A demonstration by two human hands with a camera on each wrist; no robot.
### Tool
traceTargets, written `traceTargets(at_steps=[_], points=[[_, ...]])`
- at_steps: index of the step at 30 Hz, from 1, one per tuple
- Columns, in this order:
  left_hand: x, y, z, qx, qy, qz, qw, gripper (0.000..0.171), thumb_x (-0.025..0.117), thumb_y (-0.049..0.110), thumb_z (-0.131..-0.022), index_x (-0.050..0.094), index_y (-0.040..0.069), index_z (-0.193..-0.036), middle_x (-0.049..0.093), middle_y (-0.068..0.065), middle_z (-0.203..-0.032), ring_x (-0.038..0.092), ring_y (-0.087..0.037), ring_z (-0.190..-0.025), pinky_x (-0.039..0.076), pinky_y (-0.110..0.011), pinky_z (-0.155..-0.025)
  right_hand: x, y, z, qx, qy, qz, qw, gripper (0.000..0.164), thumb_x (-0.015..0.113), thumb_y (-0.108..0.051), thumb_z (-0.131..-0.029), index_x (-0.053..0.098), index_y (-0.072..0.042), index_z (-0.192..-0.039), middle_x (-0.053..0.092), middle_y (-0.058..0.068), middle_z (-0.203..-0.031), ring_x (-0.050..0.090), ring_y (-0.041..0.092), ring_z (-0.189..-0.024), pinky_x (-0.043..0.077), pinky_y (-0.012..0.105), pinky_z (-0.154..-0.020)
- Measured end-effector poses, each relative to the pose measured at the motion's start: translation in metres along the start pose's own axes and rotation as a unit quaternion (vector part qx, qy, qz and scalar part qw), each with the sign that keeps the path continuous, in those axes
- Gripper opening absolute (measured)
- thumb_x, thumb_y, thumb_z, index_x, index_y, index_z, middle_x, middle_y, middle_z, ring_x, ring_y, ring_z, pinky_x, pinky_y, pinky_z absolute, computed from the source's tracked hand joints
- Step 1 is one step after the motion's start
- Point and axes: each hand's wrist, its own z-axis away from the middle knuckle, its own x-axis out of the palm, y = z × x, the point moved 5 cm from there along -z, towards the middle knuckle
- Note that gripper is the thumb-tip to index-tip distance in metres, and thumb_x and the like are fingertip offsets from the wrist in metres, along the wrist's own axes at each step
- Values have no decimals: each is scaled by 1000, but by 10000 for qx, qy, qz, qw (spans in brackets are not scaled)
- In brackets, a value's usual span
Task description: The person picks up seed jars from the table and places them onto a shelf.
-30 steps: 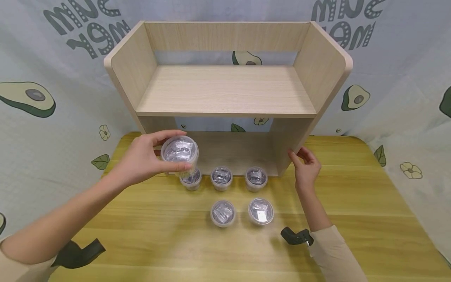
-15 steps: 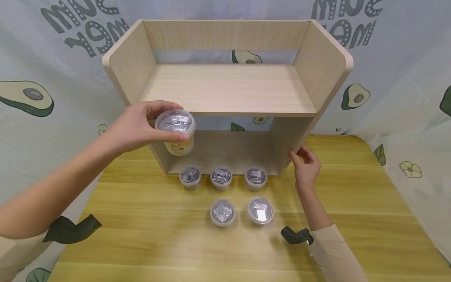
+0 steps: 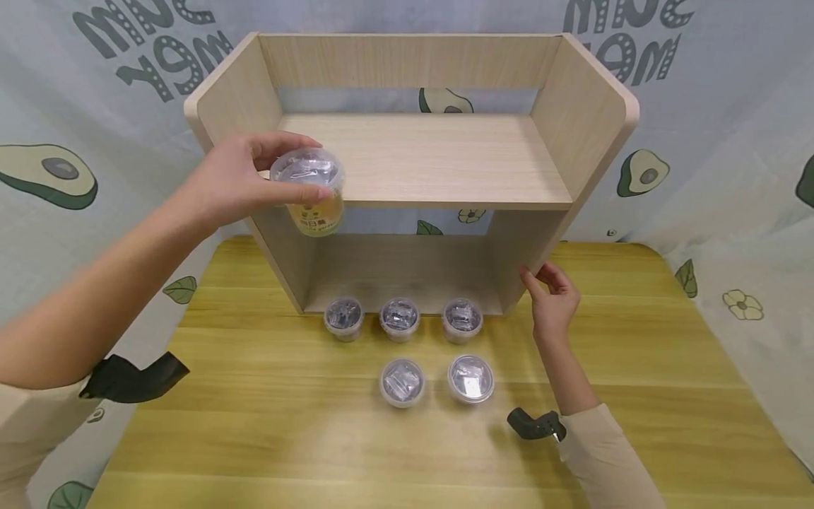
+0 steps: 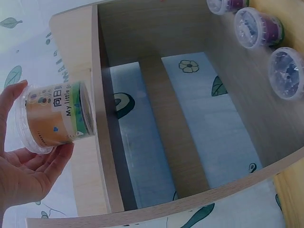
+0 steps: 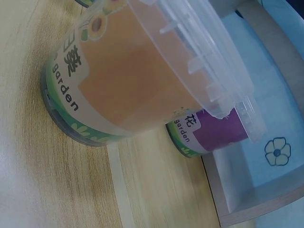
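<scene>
My left hand (image 3: 235, 180) grips a lidded clear plastic cup (image 3: 318, 212) by its upper rim, thumb on the near side and fingers behind. In the left wrist view the cup's orange and green printed label (image 4: 50, 114) shows. The cup is in front of the left part of the upper board of a pale wooden two-tier shelf (image 3: 420, 159); whether it touches the board I cannot tell. My right hand (image 3: 552, 304) pinches the lower front edge of the shelf's right side panel. That hand is out of sight in the right wrist view.
Three lidded cups stand in a row before the lower tier, the middle one (image 3: 399, 318) among them. Nearer are two more, a left cup (image 3: 402, 383) and a right cup (image 3: 470, 379), on the wooden table (image 3: 286, 424). A patterned cloth (image 3: 718, 177) hangs behind.
My left hand has raised the cup from beside the front row to the height of the upper board, also slightly leftward. My right hand has stayed on the side panel.
</scene>
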Motion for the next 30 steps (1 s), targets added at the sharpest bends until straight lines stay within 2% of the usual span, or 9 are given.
traceTargets(at_steps=[8, 17, 26, 30], points=[[-11, 4, -13, -87, 214, 357, 9991, 61, 76, 36, -74, 54, 15, -128, 56, -3, -119, 49, -13, -104, 39, -24, -84, 0, 0, -1, -30, 38, 49, 10000, 20, 75, 3, -71, 71, -14, -79, 67, -7, -75, 59, 7, -73, 48, 15, -65], [-16, 2, -29, -37, 308, 152, 9994, 59, 73, 36, -77, 55, 13, -127, 55, -3, -115, 47, -15, -103, 37, -26, -83, 0, 1, -1, 41, -20, 145, 9999, 16, 76, -1, -73, 72, -9, -86, 65, -5, -76, 59, 9, -77, 48, 16, -69], [-17, -6, -53, -343, 309, 275, 9986, 62, 72, 35, -78, 51, 14, -132, 53, -3, -121, 44, -14, -108, 37, -27, -91, -1, 1, 1, 72, -7, 218, 9997, 16, 76, -2, -73, 71, -8, -87, 64, -5, -75, 58, 9, -76, 47, 15, -69], [-17, -11, -58, -433, 260, 179, 9986, 62, 70, 35, -79, 50, 14, -134, 50, -5, -127, 43, -15, -112, 36, -29, -94, -1, 2, 1, 82, -35, 190, 9998, 16, 75, -2, -73, 71, -8, -87, 64, -4, -75, 58, 10, -77, 48, 16, -69]])
